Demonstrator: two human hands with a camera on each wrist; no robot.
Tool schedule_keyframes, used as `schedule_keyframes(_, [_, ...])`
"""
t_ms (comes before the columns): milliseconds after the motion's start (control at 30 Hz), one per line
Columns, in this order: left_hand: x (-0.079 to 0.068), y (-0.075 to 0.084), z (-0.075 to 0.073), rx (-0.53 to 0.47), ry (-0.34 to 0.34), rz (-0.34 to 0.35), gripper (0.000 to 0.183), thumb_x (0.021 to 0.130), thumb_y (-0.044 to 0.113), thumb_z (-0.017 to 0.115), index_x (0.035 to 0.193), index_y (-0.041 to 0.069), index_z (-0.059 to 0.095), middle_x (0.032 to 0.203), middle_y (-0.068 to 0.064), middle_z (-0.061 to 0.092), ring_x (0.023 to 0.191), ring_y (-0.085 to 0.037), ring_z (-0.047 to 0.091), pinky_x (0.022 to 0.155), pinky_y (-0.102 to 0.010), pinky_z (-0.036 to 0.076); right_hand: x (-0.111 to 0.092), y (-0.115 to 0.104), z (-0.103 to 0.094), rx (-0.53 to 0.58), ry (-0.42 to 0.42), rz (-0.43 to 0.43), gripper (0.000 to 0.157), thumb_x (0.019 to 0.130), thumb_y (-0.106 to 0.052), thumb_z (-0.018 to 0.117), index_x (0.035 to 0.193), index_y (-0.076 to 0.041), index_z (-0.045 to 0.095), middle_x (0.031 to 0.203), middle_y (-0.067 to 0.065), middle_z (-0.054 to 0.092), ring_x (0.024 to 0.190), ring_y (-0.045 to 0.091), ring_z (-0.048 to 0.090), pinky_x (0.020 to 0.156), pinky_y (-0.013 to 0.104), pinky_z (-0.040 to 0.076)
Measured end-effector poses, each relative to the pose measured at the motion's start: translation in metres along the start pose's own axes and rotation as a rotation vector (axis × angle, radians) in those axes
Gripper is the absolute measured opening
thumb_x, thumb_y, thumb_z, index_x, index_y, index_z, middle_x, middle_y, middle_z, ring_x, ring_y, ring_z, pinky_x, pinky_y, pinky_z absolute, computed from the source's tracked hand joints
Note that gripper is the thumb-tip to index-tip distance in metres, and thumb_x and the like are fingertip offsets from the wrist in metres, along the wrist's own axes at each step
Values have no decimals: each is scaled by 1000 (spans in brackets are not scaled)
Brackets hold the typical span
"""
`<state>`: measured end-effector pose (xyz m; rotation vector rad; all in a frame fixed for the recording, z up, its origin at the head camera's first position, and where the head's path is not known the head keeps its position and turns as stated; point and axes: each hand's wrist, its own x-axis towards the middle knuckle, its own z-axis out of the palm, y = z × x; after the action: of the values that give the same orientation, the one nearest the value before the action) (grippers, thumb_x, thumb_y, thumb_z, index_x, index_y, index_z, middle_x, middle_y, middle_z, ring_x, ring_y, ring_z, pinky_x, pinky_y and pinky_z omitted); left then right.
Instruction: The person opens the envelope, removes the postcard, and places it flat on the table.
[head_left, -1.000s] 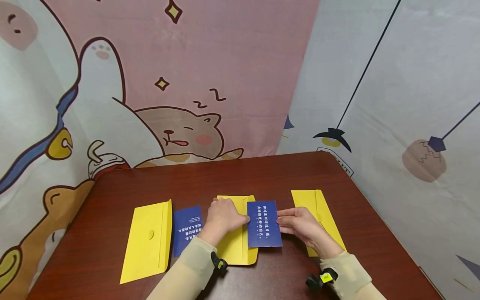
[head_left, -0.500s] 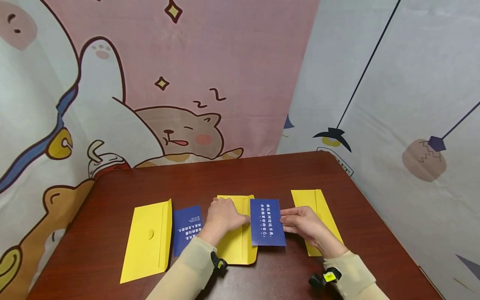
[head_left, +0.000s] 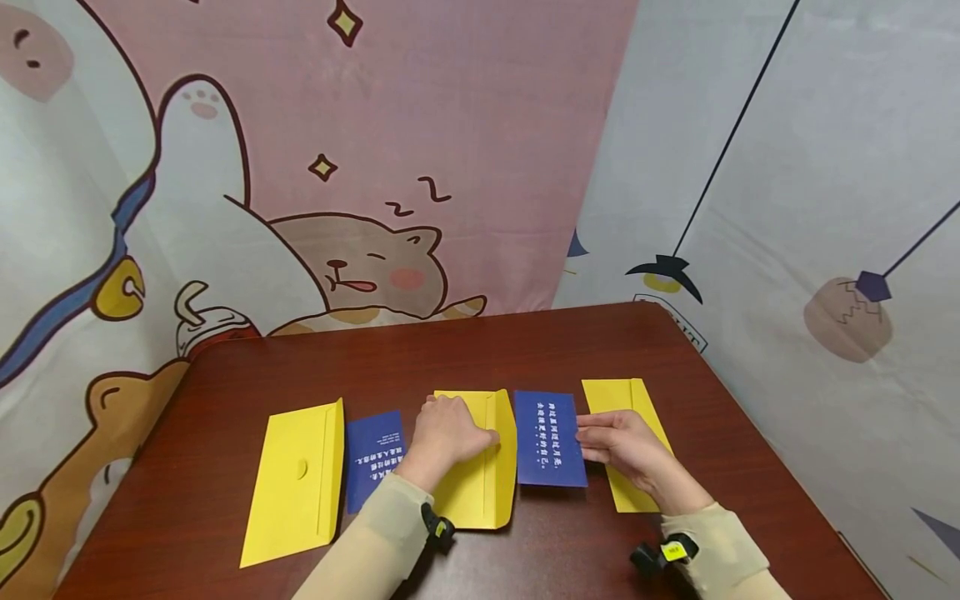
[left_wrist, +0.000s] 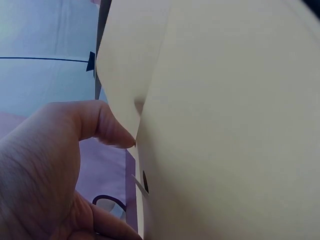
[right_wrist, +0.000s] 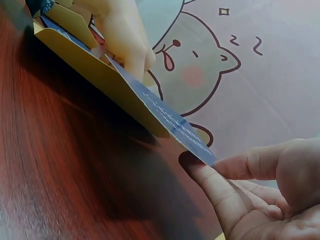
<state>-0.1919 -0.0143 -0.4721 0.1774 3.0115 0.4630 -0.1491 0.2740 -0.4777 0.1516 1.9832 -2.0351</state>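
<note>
In the head view my left hand (head_left: 448,429) holds the middle yellow envelope (head_left: 468,496), its thumb on the paper near the flap. The left wrist view shows that thumb (left_wrist: 112,130) at the envelope's edge. My right hand (head_left: 630,446) pinches the right edge of a dark blue card (head_left: 550,442) with white writing between thumb and fingers. In the head view the card stands just right of the envelope's flap, with a thin gap between them. The right wrist view shows the card (right_wrist: 165,117) tilted above the table, gripped at its near end.
A second blue card (head_left: 372,458) lies left of the middle envelope, partly behind the left arm. Another yellow envelope (head_left: 292,483) rests at the far left. A third one (head_left: 626,400) is partly hidden under the right hand. All lie on the brown table (head_left: 450,358).
My right hand has moved right with the blue card, from over the middle envelope's flap to beside it. The left hand has stayed in place.
</note>
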Motion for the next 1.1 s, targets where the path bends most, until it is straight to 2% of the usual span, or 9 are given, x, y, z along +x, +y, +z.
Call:
schedule_keyframes(367, [0, 1, 1, 2, 3, -3, 56, 71, 65, 75, 72, 11, 59, 75, -8, 55, 83, -32, 54, 68, -42, 50, -2, 4, -10, -46, 37, 17, 42, 99, 7, 64, 135, 25, 53, 115, 28, 73, 92, 29, 77, 80, 40, 62])
schedule_keyframes(533, [-1, 1, 0, 0, 4, -6, 56, 71, 65, 76, 72, 12, 59, 75, -9, 55, 82, -31, 54, 67, -41, 49, 1, 8, -7, -123, 66, -3, 40, 96, 8, 67, 131, 24, 57, 111, 28, 73, 88, 28, 77, 77, 40, 63])
schedule_keyframes(733, [0, 2, 2, 7, 7, -10, 56, 71, 65, 77, 73, 12, 58, 76, -9, 55, 86, -33, 56, 70, -42, 51, 0, 10, 3, -251, 159, -5, 34, 94, 4, 74, 124, 18, 67, 106, 25, 75, 84, 28, 77, 73, 39, 63])
schedule_keyframes(867, [0, 2, 5, 62, 8, -2, 58, 73, 68, 74, 72, 12, 58, 92, -19, 67, 106, -46, 65, 79, -47, 59, -1, 10, 9, -325, 206, -31, 31, 93, 3, 76, 120, 16, 70, 104, 24, 75, 83, 28, 77, 72, 39, 63])
schedule_keyframes(1000, [1, 3, 7, 98, 10, -11, 61, 76, 70, 72, 70, 11, 57, 120, -32, 70, 126, -57, 58, 89, -53, 59, -1, 10, 11, -367, 219, -71, 34, 91, 4, 78, 119, 19, 67, 100, 26, 75, 83, 29, 78, 70, 38, 63])
schedule_keyframes(1100, [1, 4, 7, 84, 16, -29, 61, 77, 70, 72, 69, 11, 57, 121, -32, 69, 131, -58, 54, 92, -54, 58, -2, 9, 13, -410, 232, -93, 36, 89, 5, 79, 120, 20, 66, 94, 24, 76, 81, 30, 78, 68, 38, 63])
